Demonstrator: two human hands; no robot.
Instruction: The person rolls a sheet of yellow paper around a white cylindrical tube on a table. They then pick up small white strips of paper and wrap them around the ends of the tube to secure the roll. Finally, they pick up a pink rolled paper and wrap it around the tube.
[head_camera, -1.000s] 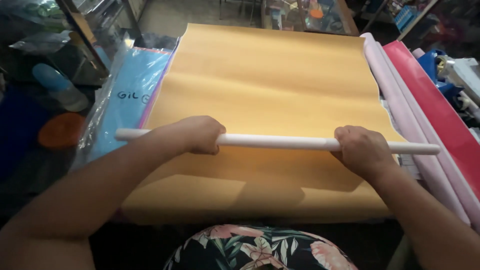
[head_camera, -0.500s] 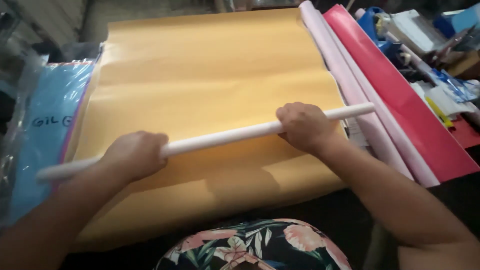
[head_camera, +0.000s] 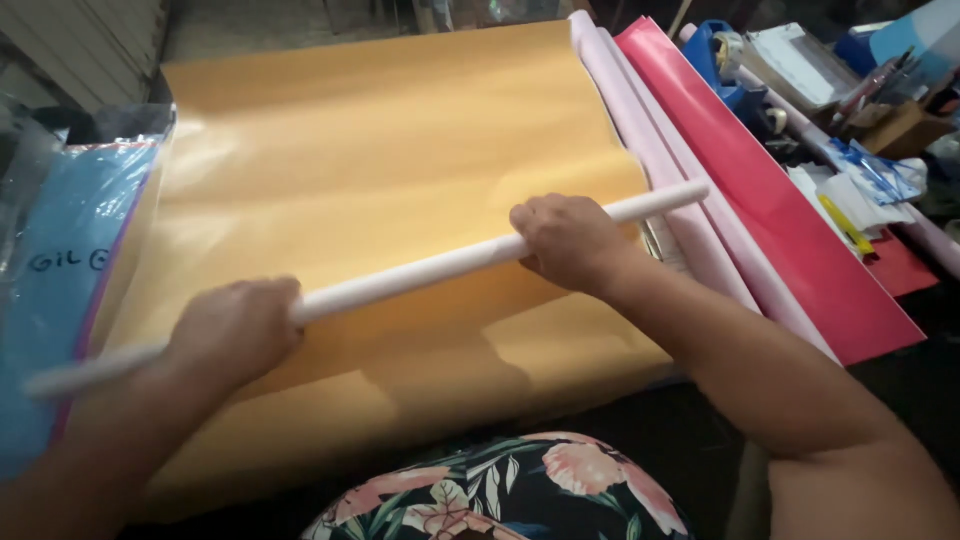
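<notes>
One head-worn view, looking steeply down and close over both forearms onto the orange sheet (head_camera: 380, 160), tilted slightly leftward.

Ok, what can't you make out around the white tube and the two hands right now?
Head view:
- White tube: stretches hidden inside left hand and right hand; left end blurred.
- Orange sheet: near edge hidden by the flowered cloth.
- Clutter at right: too small to identify.

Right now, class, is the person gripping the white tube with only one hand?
No: both the left hand and the right hand are closed around the white tube, above the orange sheet.
</notes>
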